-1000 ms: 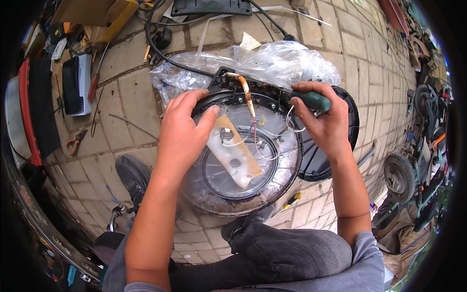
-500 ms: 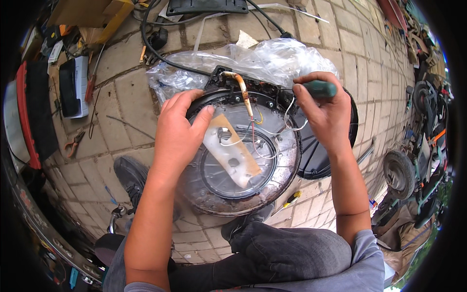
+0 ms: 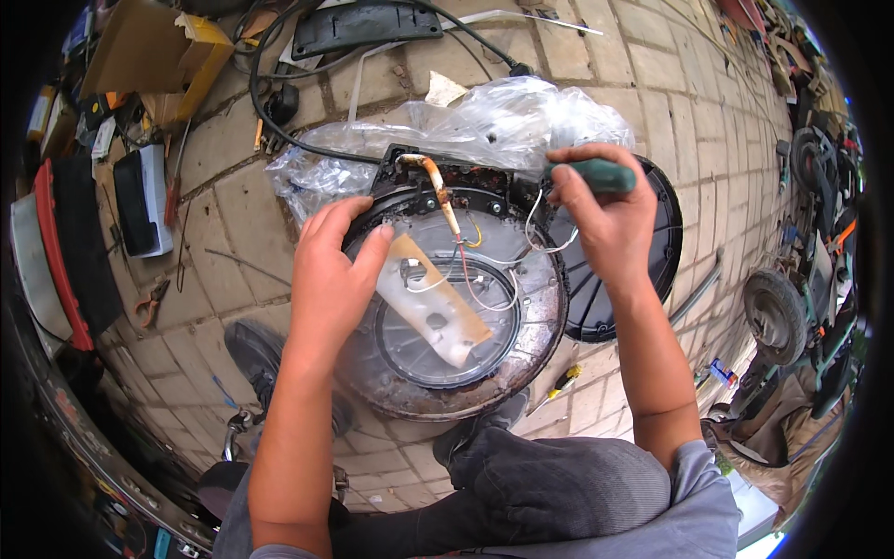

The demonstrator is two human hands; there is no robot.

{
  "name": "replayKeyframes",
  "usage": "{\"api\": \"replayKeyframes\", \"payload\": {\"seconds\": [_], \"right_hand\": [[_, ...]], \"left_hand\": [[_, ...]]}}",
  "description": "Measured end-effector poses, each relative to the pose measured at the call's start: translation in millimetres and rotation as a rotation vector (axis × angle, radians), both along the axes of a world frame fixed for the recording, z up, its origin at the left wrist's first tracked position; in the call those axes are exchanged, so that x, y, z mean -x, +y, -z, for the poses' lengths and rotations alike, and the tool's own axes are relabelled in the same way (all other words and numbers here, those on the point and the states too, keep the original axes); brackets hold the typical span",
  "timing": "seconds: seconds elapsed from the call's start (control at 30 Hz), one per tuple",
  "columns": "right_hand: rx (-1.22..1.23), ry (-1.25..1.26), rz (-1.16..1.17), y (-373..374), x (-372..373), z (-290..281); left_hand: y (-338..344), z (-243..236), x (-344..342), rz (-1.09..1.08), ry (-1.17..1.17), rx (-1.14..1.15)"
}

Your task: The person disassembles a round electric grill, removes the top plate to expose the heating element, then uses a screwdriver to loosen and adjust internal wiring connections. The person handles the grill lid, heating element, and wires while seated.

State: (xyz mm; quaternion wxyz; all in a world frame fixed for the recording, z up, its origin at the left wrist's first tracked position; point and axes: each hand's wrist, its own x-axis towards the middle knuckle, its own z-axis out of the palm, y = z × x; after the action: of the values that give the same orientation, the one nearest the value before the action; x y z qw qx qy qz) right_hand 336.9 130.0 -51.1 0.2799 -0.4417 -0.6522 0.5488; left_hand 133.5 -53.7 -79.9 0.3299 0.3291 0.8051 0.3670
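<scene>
A round metal appliance body with a rusty, dark rim lies in front of me. My left hand grips its upper left rim, thumb apart from the fingers. In my right hand is a screwdriver with a dark green handle; its tip, near the body's black bracket, cannot be made out. A rusty white bent tube rises from the bracket. Thin coloured wires hang over the body's middle. Across it lies a whitish strip with a tan edge and holes.
Behind the body lies crumpled clear plastic. A black round cover is at its right. A yellow-black screwdriver, orange-handled pliers, a cardboard box and a small wheel lie around on the paving.
The whole view has shifted, so most things sit a little further left. Both hands keep nearly the same places on and beside the appliance body, the screwdriver still in the right one.
</scene>
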Motion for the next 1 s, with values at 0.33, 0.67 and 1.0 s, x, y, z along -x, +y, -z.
{"api": "replayKeyframes", "payload": {"seconds": [0.33,0.67,1.0], "right_hand": [[0.161,0.139,0.038,-21,-3,31],[0.236,0.185,0.089,-7,-3,31],[-0.249,-0.142,-0.123,-13,-10,14]], "left_hand": [[0,0,-4,0.027,0.044,0.030],[1,1,-6,0.000,0.019,0.051],[2,1,-4,-0.005,0.023,0.069]]}}
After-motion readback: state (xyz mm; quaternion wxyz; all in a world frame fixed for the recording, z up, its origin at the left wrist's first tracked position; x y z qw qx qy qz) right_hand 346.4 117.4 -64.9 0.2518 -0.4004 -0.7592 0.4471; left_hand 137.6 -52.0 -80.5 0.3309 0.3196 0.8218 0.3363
